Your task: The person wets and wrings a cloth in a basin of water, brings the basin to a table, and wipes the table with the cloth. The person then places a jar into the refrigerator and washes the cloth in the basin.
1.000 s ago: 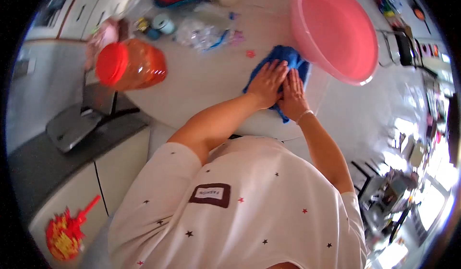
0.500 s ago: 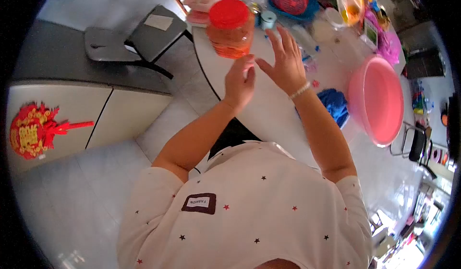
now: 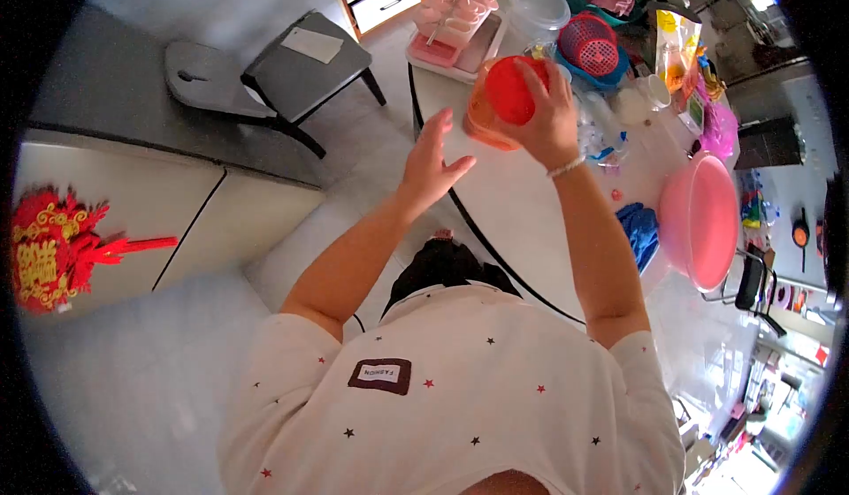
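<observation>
A clear plastic jar point(image 3: 482, 117) with orange-looking contents and a red screw lid point(image 3: 508, 90) stands near the table's left edge. My right hand point(image 3: 550, 124), with a beaded bracelet on its wrist, grips the lid from above and the right, fingers across its top. To the left of the jar, apart from it, my left hand point(image 3: 431, 163) is held open in the air, thumb and fingers spread. It holds nothing.
Pink molds point(image 3: 451, 18) on a tray, a clear tub point(image 3: 539, 9) and a red basket point(image 3: 588, 42) stand behind the jar. At right are a blue cloth point(image 3: 638, 232) and a pink basin point(image 3: 669, 212). A grey chair point(image 3: 305, 66) stands left of the table point(image 3: 522, 203).
My right hand has moved onto the red lid and closed on it. My left hand is now farther from the jar, with thumb and fingers spread. The view has shifted.
</observation>
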### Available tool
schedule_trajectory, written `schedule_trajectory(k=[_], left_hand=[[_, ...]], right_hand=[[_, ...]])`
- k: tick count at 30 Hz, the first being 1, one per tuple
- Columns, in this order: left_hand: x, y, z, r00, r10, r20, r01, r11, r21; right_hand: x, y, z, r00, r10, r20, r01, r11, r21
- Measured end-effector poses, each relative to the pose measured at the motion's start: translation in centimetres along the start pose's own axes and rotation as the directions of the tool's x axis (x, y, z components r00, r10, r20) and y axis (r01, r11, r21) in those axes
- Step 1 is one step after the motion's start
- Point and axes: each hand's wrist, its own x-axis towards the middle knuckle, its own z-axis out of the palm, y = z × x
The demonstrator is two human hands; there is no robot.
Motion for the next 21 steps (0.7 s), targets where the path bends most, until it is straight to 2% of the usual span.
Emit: schedule_trajectory(k=[3, 6, 7, 10, 12, 14, 15, 17, 18, 20, 21], left_hand=[[1.0, 0.8, -1.5, 0.98, 0.188, 0.069, -0.189, 0.982, 0.006], [-0.7, 3.6, -4.3, 0.917, 0.317, 0.241, -0.271, 0.94, -0.207], [-1.8, 3.3, -4.3, 0.916, 0.352, 0.192, -0.299, 0.919, -0.258], [-6.9, 3.3, -5.2, 0.947, 0.24, 0.215, -0.096, 0.848, -0.521], [-11.0, 5.5, -6.7, 0.9, 0.42, 0.116, -0.249, 0.714, -0.655], [-14.7, 7.3, -9.2, 0.853, 0.515, 0.083, -0.384, 0.728, -0.568], [-16.6, 7.8, -11.0, 0.845, 0.521, 0.119, -0.435, 0.8, -0.413], [-20.7, 8.8, -12.8, 0.882, 0.454, 0.126, -0.387, 0.851, -0.354], [-22.8, 9.5, -13.3, 0.914, 0.394, 0.099, -0.309, 0.832, -0.46], [-26.0, 10.7, -15.0, 0.945, 0.324, 0.039, -0.277, 0.859, -0.431], [-27.3, 11.2, -16.1, 0.949, 0.316, 0.002, -0.302, 0.907, -0.293]], right_hand=[[-2.2, -3.3, -1.2, 1.0, -0.018, -0.017, 0.018, 0.999, 0.028], [-3.5, -7.2, -3.6, 0.999, -0.037, 0.012, 0.036, 0.994, 0.101], [-4.0, -8.4, -4.1, 0.999, -0.042, 0.025, 0.039, 0.992, 0.12], [-6.5, -13.0, -6.5, 0.997, -0.044, 0.062, 0.034, 0.987, 0.159], [-8.6, -17.1, -8.6, 0.993, -0.078, 0.084, 0.061, 0.981, 0.184], [-10.3, -20.4, -10.5, 0.982, -0.171, 0.074, 0.146, 0.953, 0.267], [-11.1, -22.0, -11.5, 0.974, -0.215, 0.074, 0.181, 0.93, 0.321], [-12.0, -24.8, -13.2, 0.957, -0.278, 0.086, 0.212, 0.869, 0.447], [-12.3, -26.0, -13.9, 0.941, -0.308, 0.14, 0.218, 0.868, 0.446], [-12.3, -27.9, -14.7, 0.896, -0.379, 0.232, 0.254, 0.865, 0.433], [-12.5, -29.1, -14.4, 0.914, -0.336, 0.227, 0.196, 0.855, 0.48]])
